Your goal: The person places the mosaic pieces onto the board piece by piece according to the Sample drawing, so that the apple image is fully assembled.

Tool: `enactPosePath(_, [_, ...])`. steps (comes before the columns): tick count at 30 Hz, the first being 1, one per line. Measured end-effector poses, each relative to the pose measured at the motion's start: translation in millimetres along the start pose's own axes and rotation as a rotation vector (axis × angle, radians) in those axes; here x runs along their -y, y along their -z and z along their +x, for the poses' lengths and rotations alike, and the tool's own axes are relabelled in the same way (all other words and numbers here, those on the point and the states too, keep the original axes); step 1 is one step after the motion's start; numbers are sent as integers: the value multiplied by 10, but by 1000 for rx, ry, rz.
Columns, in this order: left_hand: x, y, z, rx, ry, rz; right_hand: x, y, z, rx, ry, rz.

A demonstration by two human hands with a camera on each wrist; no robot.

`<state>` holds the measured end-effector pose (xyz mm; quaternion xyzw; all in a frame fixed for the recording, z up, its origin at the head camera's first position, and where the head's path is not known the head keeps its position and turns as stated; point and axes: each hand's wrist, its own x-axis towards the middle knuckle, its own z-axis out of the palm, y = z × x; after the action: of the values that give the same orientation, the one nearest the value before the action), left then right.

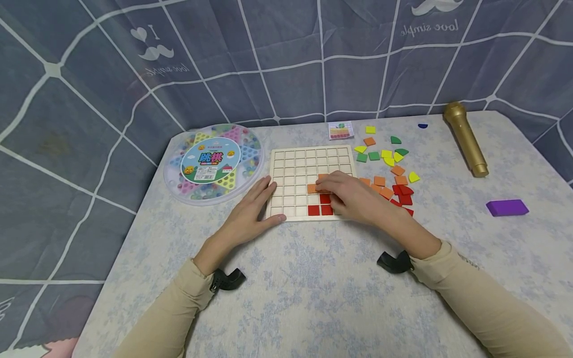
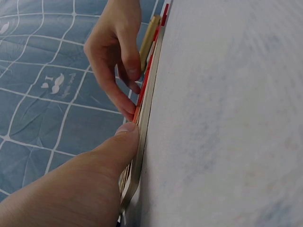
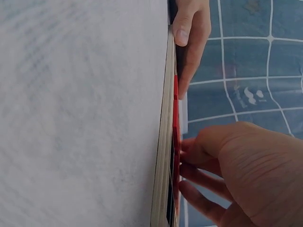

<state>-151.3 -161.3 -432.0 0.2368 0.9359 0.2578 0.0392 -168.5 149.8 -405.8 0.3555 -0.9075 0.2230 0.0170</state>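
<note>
Blue-grey fabric with white grid lines (image 1: 295,87) hangs behind a table covered in pale, blue-patterned cloth (image 1: 304,288). On the cloth lies a pale, wooden-looking gridded board (image 1: 290,171), with flat red square tiles (image 1: 314,210) in its near rows and flat orange square tiles (image 1: 311,189) just beyond. The left hand (image 1: 246,214) lies spread at the board's left edge, holding nothing. The right hand (image 1: 353,196) bends its fingers over the orange tiles; whether it pinches 1, I cannot tell. Loose coloured pieces (image 1: 379,181) lie beyond the board's right edge. A tile lowered at a tilt could catch on a cell rim; the right forearm, low beside the pieces, might drag some aside.
</note>
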Motion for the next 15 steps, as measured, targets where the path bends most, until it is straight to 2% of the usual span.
enactPosePath(9, [-4,0,-1,-2,2,3,-37,8,12,9,23,4])
enactPosePath(15, [-7,1,-4,-1,2,3,-164,137,-5,-15,8,19])
